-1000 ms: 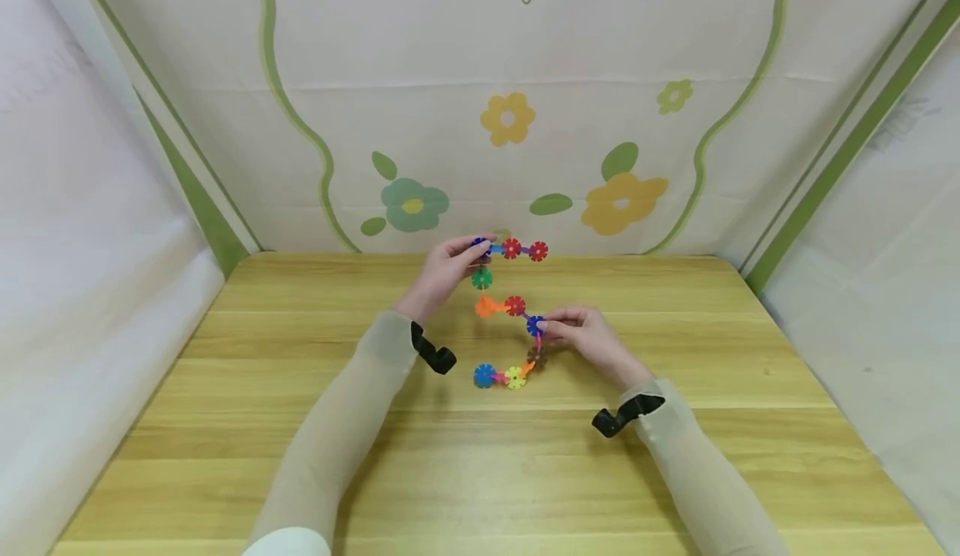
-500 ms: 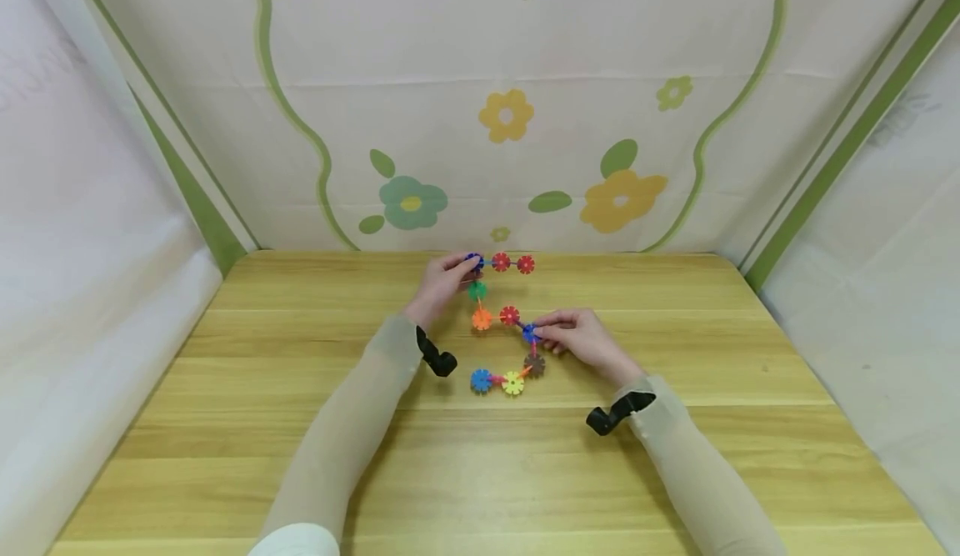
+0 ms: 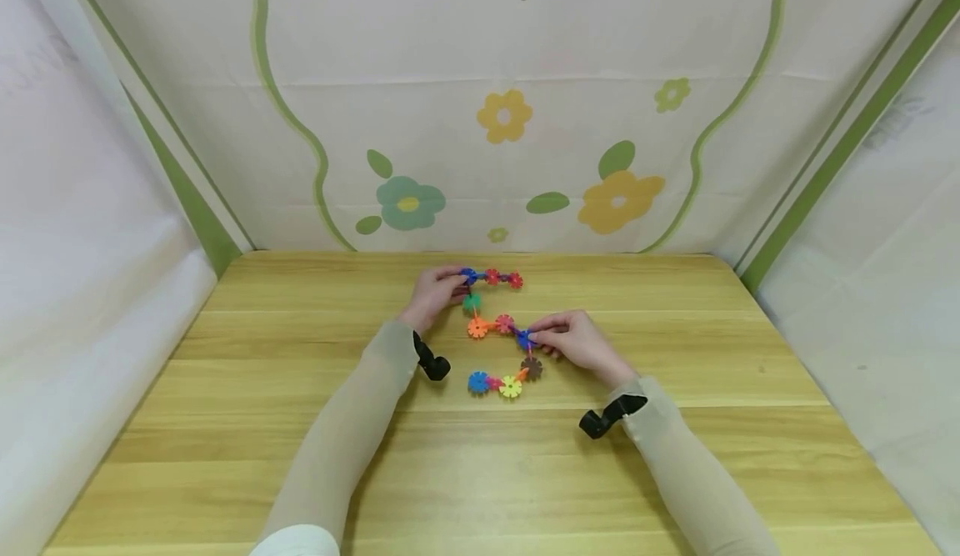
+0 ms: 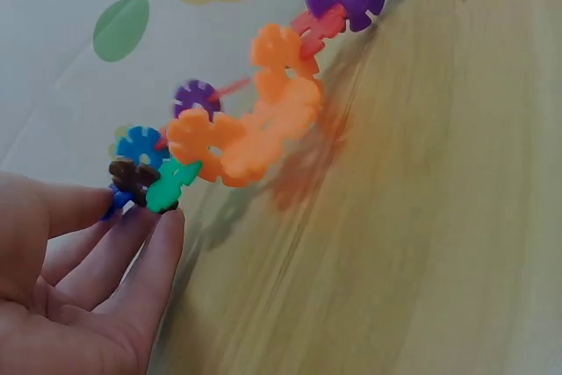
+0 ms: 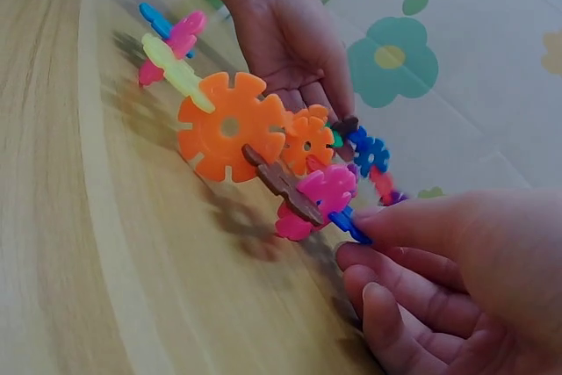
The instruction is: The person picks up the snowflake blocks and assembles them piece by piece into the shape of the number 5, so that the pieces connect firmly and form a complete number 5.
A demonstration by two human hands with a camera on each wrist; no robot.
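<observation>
A chain of slotted plastic snowflake discs point(image 3: 477, 328), linked edge to edge, lies in an S-like bend close over the wooden table. My left hand point(image 3: 435, 293) pinches the dark blue disc point(image 3: 468, 276) at its upper left corner, thumb against the fingers. At the middle right bend, my right hand point(image 3: 579, 339) pinches another blue disc point(image 5: 353, 227) between thumb and forefinger. Two red discs point(image 3: 492, 276) end the top row. Below, a brown disc point(image 3: 531, 368) leads to a yellow one point(image 3: 511, 387) and a light blue one point(image 3: 478, 383). Shadows fall under the chain in both wrist views.
The wooden table point(image 3: 480, 473) runs back to a pale cloth wall point(image 3: 420, 106) printed with flowers and leaves. White cloth panels point(image 3: 90, 231) rise on the left and right. A black strap with a camera mount point(image 3: 431, 358) sits on each wrist.
Both hands have lowered the chain toward the table, its top row sinking most. It has also shifted slightly left. Both pinches stay on the same blue discs.
</observation>
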